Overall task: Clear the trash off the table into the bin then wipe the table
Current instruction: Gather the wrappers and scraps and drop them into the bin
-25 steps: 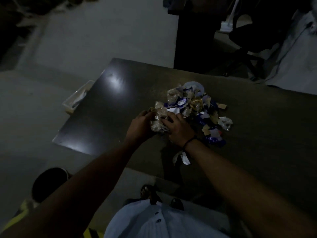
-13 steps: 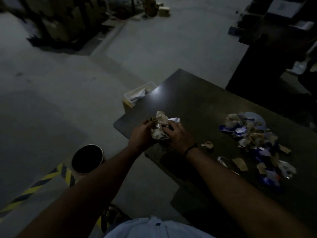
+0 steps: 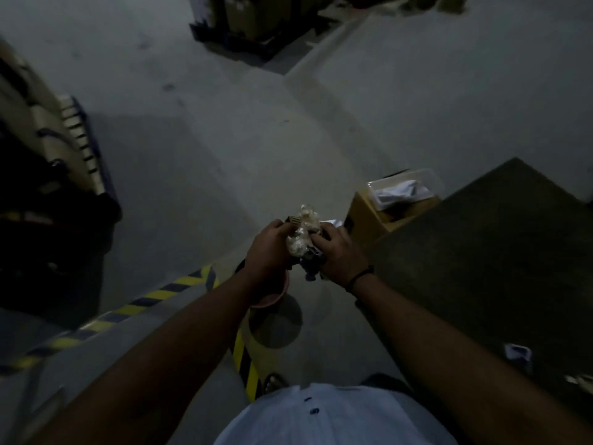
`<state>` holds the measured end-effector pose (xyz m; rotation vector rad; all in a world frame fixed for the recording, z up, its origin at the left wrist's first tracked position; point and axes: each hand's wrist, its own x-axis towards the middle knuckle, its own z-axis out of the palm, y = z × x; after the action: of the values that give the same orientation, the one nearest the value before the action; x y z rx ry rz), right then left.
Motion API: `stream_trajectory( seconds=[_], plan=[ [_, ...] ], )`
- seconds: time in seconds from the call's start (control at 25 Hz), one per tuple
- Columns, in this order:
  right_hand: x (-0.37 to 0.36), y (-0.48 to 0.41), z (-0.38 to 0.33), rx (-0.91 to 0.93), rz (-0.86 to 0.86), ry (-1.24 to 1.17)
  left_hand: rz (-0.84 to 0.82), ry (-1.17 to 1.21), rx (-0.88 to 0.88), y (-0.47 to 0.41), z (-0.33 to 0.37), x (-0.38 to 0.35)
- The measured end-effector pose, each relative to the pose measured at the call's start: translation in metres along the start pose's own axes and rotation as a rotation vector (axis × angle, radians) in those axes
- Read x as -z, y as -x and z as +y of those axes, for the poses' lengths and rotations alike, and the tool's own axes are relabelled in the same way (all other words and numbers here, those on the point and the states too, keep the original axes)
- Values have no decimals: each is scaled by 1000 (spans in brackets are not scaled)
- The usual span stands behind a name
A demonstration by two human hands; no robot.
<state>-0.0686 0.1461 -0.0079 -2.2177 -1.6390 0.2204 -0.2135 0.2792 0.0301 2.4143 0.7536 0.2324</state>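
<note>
Left hand (image 3: 268,248) and right hand (image 3: 341,255) together, fingers (image 3: 332,231) curled tight round a crumpled wad of clear and white wrappers (image 3: 303,232). Half a second ago the wad hung over the corner of the dark table (image 3: 497,245) — now it is off the table, above the floor, over the round pink-rimmed bin (image 3: 271,301), which earlier stood off to the left. A few pale paper scraps (image 3: 516,351) lie on the table.

Dim grey concrete floor (image 3: 224,155), yellow-black hazard tape (image 3: 154,295), stacked boxes (image 3: 253,14) beyond.

Grey concrete floor (image 3: 244,130), yellow-black hazard tape (image 3: 150,297), clear tub (image 3: 401,187) atop cardboard box (image 3: 365,220), distant loaded pallet (image 3: 256,30)
</note>
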Motion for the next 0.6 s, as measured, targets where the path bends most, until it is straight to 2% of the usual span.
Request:
stream_trajectory(
  seconds=[0.2,0.4,0.6],
  plan=[
    [-58,-71,-25,85,-145,-47,-4,41,201,-10,-86,11],
    [-135,-127,-15,155,-354,-78,-25,125,415,-28,-156,-19],
    [-228,-170,22,124,-614,-106,-194,169,601,-62,-238,-86]
  ],
)
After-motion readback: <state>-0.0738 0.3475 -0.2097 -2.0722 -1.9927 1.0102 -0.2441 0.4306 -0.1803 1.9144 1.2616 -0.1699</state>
